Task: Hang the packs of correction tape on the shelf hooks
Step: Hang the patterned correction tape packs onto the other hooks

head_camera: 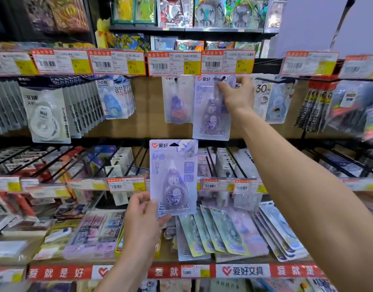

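My right hand (237, 92) pinches the top of a purple correction tape pack (210, 114) at the upper row, its hang hole at the tip of a black shelf hook (221, 78). My left hand (142, 213) holds a second purple pack (174, 178) upright by its lower left corner, in front of the middle shelf. Another small pack (177, 100) hangs on the hook to the left. Several more packs (227, 230) lie fanned out on the lower shelf.
Full hooks of white and blue tape packs (55, 110) hang at upper left, other packs (272, 100) at upper right. Price tags (173, 63) line the rail above the hooks. Black wire dividers (234, 163) cross the middle shelf.
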`<move>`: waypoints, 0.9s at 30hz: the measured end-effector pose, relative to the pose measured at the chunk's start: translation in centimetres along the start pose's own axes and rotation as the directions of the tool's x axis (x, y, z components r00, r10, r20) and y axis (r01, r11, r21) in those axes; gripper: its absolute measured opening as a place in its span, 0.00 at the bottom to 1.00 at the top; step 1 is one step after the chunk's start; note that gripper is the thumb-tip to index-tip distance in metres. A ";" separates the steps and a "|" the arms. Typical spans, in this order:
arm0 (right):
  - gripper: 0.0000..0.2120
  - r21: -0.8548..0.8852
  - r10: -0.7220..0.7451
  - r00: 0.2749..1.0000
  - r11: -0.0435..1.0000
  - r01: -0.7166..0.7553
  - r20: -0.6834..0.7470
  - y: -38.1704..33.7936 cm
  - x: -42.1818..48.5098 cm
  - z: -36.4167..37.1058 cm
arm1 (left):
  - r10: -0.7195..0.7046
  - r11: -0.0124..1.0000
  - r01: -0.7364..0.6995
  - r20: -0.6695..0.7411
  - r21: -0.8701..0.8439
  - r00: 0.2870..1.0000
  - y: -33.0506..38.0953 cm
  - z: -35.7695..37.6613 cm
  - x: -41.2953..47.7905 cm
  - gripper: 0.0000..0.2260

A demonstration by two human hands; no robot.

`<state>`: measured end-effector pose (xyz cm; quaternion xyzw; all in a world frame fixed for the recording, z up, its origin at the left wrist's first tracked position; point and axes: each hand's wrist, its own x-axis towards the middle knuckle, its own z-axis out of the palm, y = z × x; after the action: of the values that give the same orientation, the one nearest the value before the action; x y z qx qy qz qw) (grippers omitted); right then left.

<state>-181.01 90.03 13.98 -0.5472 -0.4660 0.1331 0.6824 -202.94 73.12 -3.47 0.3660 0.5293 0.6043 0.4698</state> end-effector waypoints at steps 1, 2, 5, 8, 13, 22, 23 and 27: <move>0.12 -0.029 -0.009 1.000 1.000 0.009 -0.007 0.3 0.4 0.4 | -0.005 1.000 0.005 -0.005 -0.006 1.000 0.0 -0.1 0.2 0.03; 0.11 -0.065 -0.021 1.000 0.998 0.020 -0.007 0.5 0.8 0.8 | -0.012 1.000 0.012 -0.006 -0.014 1.000 0.1 -0.3 0.3 0.03; 0.10 -0.152 -0.032 0.999 0.988 0.030 -0.014 0.9 1.6 1.8 | -0.014 1.000 0.014 0.003 -0.027 1.000 0.3 -0.6 0.6 0.04; 0.13 -0.206 0.000 0.999 0.978 -0.007 -0.038 0.7 2.2 2.3 | 0.009 1.000 -0.008 0.021 -0.022 1.000 0.2 -0.4 0.8 0.04; 0.20 -0.255 -0.062 0.997 0.966 0.048 -0.047 0.9 2.2 2.1 | 0.019 0.999 -0.016 0.072 -0.031 0.997 0.2 1.1 1.1 0.04; 0.13 0.160 0.085 0.969 0.979 -0.124 0.231 3.5 -7.2 -3.5 | 0.033 0.999 -0.029 0.181 -0.026 0.983 0.1 5.0 1.1 0.03; 0.14 0.222 0.122 0.928 0.952 -0.210 0.353 3.9 -8.6 -4.2 | 0.031 0.999 -0.027 0.189 -0.024 0.981 0.0 5.4 1.0 0.03; 0.04 0.332 0.080 0.906 0.914 -0.233 0.416 5.2 -11.6 -5.9 | 0.029 1.000 -0.030 0.203 0.004 0.979 -0.3 6.7 0.7 0.04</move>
<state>-180.84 80.29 3.96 -0.4054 -0.5132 0.3818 0.6530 -196.80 75.75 -2.66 0.4352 0.4754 0.5689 0.5109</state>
